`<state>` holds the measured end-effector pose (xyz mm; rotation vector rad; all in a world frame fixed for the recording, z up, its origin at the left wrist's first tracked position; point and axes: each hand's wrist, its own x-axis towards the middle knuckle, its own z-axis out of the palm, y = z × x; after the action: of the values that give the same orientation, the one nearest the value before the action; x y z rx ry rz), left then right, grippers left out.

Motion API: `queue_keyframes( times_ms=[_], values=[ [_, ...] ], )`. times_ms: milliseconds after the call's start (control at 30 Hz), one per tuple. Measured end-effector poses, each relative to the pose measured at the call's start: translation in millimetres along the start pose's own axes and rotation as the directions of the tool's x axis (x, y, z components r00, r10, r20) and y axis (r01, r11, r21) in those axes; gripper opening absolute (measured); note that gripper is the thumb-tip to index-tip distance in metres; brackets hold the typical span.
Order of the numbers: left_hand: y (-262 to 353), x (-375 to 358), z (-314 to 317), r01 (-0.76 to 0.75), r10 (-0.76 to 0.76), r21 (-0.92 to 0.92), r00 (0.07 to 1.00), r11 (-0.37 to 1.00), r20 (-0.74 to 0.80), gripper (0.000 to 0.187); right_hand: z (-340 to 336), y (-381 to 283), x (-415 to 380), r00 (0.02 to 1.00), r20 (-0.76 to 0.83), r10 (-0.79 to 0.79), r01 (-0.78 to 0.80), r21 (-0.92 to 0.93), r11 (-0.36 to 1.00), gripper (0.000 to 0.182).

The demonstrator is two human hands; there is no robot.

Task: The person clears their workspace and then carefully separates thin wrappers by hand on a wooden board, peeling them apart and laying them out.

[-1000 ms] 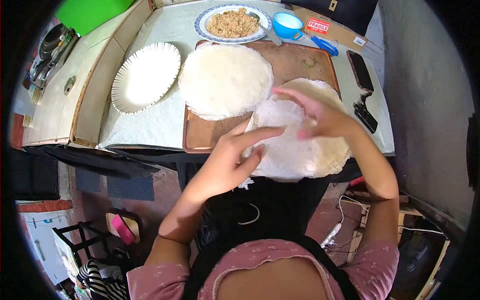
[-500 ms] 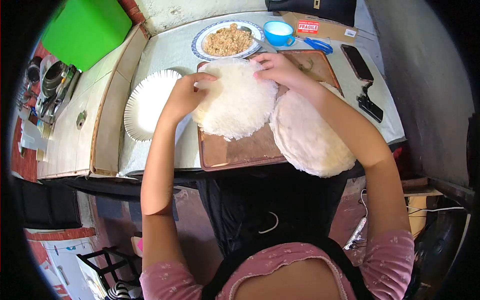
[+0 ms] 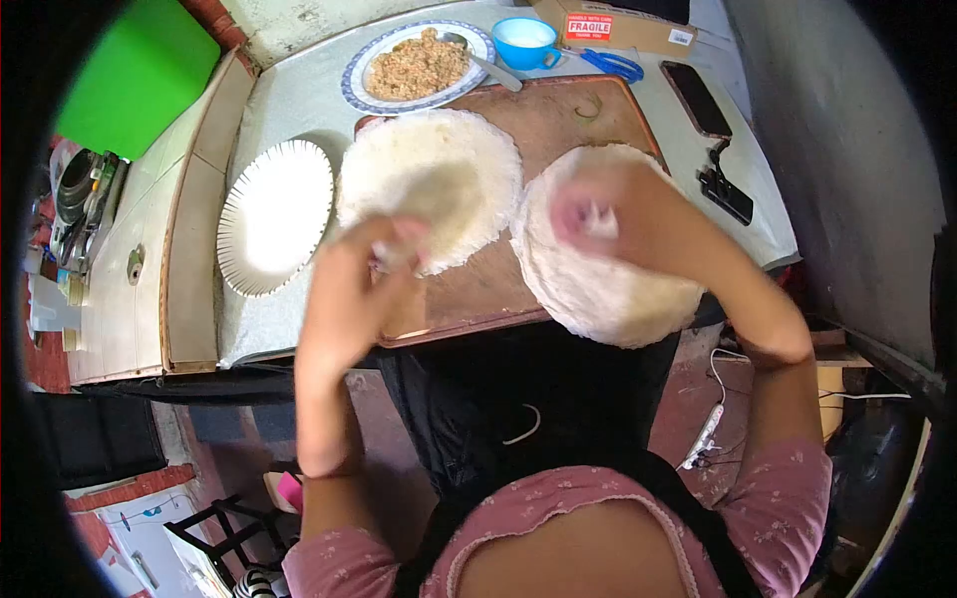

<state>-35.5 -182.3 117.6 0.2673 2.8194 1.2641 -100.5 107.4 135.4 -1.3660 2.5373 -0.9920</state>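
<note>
A thin, round white wrapper [image 3: 429, 159] lies flat on the brown board [image 3: 478, 299], its edge ragged. My left hand [image 3: 364, 274] is over the wrapper's lower left edge, fingers bent and smeared by motion. To the right, a pile of the same wrappers [image 3: 608, 294] overhangs the board's front edge. Over this pile is my right hand [image 3: 623, 219], also blurred, with a small whitish patch showing at its fingers; I cannot tell whether it is a held scrap.
A patterned plate of minced filling [image 3: 419, 70] with a spoon stands behind the board. Beside it are a blue cup [image 3: 526, 45], blue scissors [image 3: 611, 65] and a cardboard box [image 3: 638, 30]. A white fluted paper plate [image 3: 276, 219] lies left, a phone [image 3: 696, 98] right.
Both hands have left the wrapper's upper part. The left moved down to its lower edge, the right moved right and down over the pile. The wrapper now lies flatter.
</note>
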Motion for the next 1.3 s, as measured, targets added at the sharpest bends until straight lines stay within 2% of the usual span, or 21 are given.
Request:
queue_keyframes(
  times_ms=[33,67,100,167,200,233,300,333,433,600,667,767,967,1100,1300],
  values=[
    [7.7,-15.2,7.3,0.144,-0.11,-0.165,0.974,0.976,0.198,0.021,4.9,-6.7,-25.8,0.998,0.058,0.006,-0.002,-0.073,0.997,0.013],
    [7.3,-29.4,24.3,0.07,0.021,-0.308,0.959,0.949,0.283,0.02,8.4,-10.4,-45.5,0.993,0.118,0.017,0.001,-0.144,0.99,0.016],
    [4.0,-38.4,44.9,0.02,0.157,-0.453,0.924,0.892,0.348,0.021,10.3,-12.5,-55.6,0.981,0.178,0.072,-0.049,-0.135,0.99,0.019],
    [5.0,-44.2,84.8,0.033,0.257,-0.529,0.848,0.848,0.463,0.024,15.9,-18.3,-76.7,0.93,0.319,0.186,-0.158,-0.11,0.981,0.026],
    [4.6,-48.4,106.0,0.133,0.168,-0.515,0.851,0.847,0.497,0.025,26.6,-16.1,-85.3,0.928,0.292,0.23,-0.168,-0.222,0.96,0.033],
    [4.9,-52.5,127.5,0.141,0.11,-0.55,0.911,0.823,0.397,0.027,35.8,-15.8,-92.3,0.951,0.238,0.195,-0.138,-0.235,0.962,0.033],
    [13.1,-54.0,146.9,0.311,-0.024,-0.642,0.909,0.701,0.415,0.03,48.8,-12.5,-98.7,0.99,0.102,0.096,-0.064,-0.285,0.956,0.034],
    [10.5,-52.5,155.9,0.277,-0.017,-0.611,0.918,0.742,0.396,0.032,55.4,-8.0,-101.4,0.995,0.057,0.088,-0.066,-0.306,0.95,0.035],
    [11.7,-46.9,165.2,0.286,-0.055,-0.601,0.926,0.746,0.373,0.034,50.1,-9.0,-102.0,0.991,0.069,0.111,-0.092,-0.238,0.967,0.035],
    [10.4,-42.6,171.0,0.279,-0.038,-0.775,0.949,0.567,0.314,0.026,50.8,-9.0,-105.9,0.992,-0.036,0.117,-0.121,-0.143,0.982,0.026],
    [4.4,-43.4,176.7,0.264,-0.045,-0.762,0.954,0.591,0.295,0.025,51.3,-5.0,-106.6,0.986,-0.035,0.166,-0.169,-0.113,0.979,0.023],
    [5.2,-46.6,180.9,0.256,-0.077,-0.771,0.962,0.583,0.261,0.023,57.2,0.3,-106.6,0.993,-0.1,0.067,-0.079,-0.122,0.989,0.027],
    [4.1,-49.9,188.3,0.222,-0.088,-0.799,0.974,0.558,0.209,0.022,60.1,3.6,-107.0,0.986,-0.123,-0.114,0.067,-0.337,0.939,0.029],
    [-1.6,-51.2,191.7,0.215,-0.068,-0.774,0.974,0.596,0.218,0.023,62.1,2.7,-107.7,0.98,-0.138,-0.147,0.082,-0.394,0.916,0.029],
    [2.5,-52.9,195.6,0.128,-0.039,-0.827,0.991,0.547,0.128,0.022,63.9,1.8,-110.5,0.974,-0.138,-0.179,0.102,-0.442,0.891,0.029]
  ],
)
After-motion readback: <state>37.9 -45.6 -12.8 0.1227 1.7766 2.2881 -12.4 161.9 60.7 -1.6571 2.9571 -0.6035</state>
